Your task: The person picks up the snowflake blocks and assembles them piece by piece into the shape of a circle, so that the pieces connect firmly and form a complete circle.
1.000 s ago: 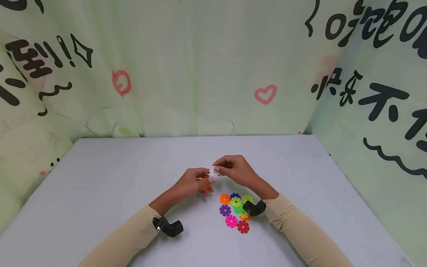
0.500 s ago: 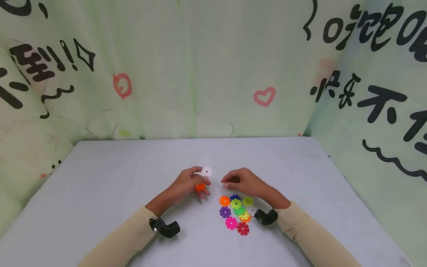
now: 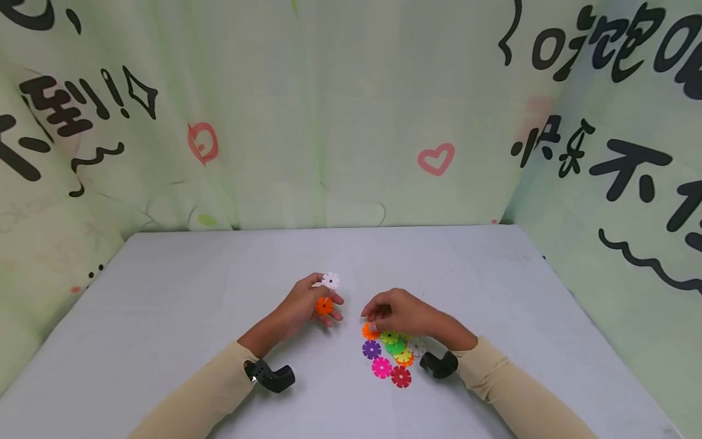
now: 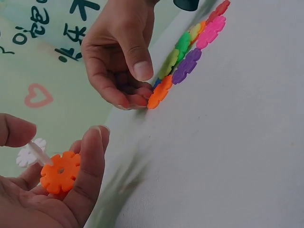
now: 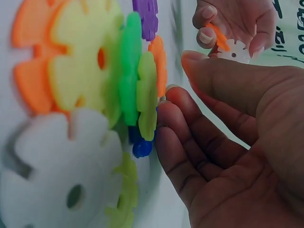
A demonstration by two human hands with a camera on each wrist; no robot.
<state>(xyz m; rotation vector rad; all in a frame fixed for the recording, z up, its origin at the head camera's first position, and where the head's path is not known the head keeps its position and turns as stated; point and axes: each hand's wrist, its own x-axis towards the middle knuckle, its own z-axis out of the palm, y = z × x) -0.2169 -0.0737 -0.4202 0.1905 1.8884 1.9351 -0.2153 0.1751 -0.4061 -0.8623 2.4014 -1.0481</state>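
Head view: the loose orange notched plastic disc (image 3: 368, 333), round with no long axis, lies at 8 o'clock from the nearer right hand (image 3: 399, 312), relaxed and holding nothing, and 4 o'clock from the left hand (image 3: 303, 302), gripping a white notched plastic disc (image 3: 331, 280) and another orange notched disc (image 3: 325, 306)

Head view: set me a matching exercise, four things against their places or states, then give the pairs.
1. Left hand
2. Right hand
3. Purple notched plastic disc
4. Red notched plastic disc

A. In the disc pile, at its near end
B. Over the pile's far end
C. Holding a white notched plastic disc and an orange notched plastic disc
D. In the pile, along its left edge

Pairs: 1-C, 2-B, 3-D, 4-A
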